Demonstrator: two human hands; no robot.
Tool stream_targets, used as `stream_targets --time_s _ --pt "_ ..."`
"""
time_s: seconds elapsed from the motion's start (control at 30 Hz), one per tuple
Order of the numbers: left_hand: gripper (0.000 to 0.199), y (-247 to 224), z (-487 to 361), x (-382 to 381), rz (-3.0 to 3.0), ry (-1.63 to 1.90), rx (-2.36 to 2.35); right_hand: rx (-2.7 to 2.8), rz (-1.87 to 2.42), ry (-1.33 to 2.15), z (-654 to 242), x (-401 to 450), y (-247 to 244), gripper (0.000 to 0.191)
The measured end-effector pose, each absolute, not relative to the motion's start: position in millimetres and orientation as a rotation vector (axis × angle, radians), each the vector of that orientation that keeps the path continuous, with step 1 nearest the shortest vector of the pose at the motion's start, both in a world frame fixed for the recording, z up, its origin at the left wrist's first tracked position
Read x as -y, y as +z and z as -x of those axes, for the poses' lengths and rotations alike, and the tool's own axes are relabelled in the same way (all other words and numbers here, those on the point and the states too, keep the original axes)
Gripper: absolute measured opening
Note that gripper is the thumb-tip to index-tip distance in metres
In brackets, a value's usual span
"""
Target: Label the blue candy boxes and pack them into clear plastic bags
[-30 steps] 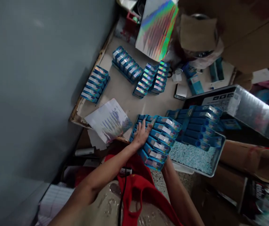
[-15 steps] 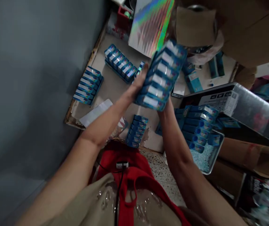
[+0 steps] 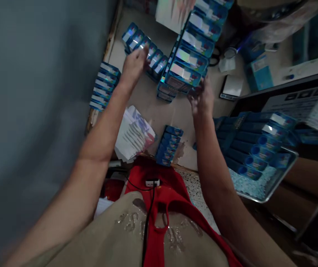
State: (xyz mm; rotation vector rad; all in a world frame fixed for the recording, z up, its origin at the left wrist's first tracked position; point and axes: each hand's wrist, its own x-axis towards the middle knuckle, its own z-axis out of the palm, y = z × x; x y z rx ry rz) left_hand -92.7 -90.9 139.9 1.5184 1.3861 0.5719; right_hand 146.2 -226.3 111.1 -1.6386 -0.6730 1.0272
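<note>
- Foremost, one long block of slim blue cartons (image 3: 194, 48), pale labels on the ends, at the upper middle of the view, over the counter (image 3: 144, 102).
- Right hand (image 3: 202, 97): at the block's near end, fingers parted and loosely bent; whether they grip it cannot be told.
- Left hand (image 3: 135, 66): over a slanting carton row (image 3: 156, 61), fingers curled inward; contact or hold unclear.
- Further carton groups: left row (image 3: 103, 87), by the counter's left edge; small front row (image 3: 168, 146), near its front edge.
- Printed sheets (image 3: 135, 133), overlapping, left of the small front row.
- Black scissors (image 3: 215, 58), partly hidden, right of the block.
- Banded carton bundle (image 3: 239, 139), above a metal-rimmed tray (image 3: 282, 184) of pale blue granules (image 3: 255, 183).
</note>
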Motion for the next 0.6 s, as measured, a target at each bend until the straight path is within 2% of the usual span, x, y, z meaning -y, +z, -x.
stream_targets --time_s 0.07,0.17,0.27,0.37,0.43,0.5,0.6 --pt "0.027 139 149 147 -1.527 0.579 -1.501 0.520 1.733 0.949 -121 290 115 0.049" --pt "0.011 118 224 243 -1.484 0.428 -1.783 0.536 1.854 0.976 -73 373 120 0.037" --pt "0.026 78 266 303 -1.517 0.236 -2.052 0.786 1.874 1.156 -32 401 119 0.030" --pt "0.052 40 281 311 -1.597 0.153 -2.187 1.258 1.795 1.172 -2 376 105 0.025" --pt "0.060 23 287 303 -1.575 0.113 -2.221 1.541 1.724 1.180 16 352 88 0.023" --pt "0.047 15 294 295 -1.503 0.113 -2.161 1.776 1.676 1.201 31 335 69 0.023" --pt "0.023 17 306 293 -1.344 0.184 -2.041 2.053 1.661 1.199 47 332 50 0.033"
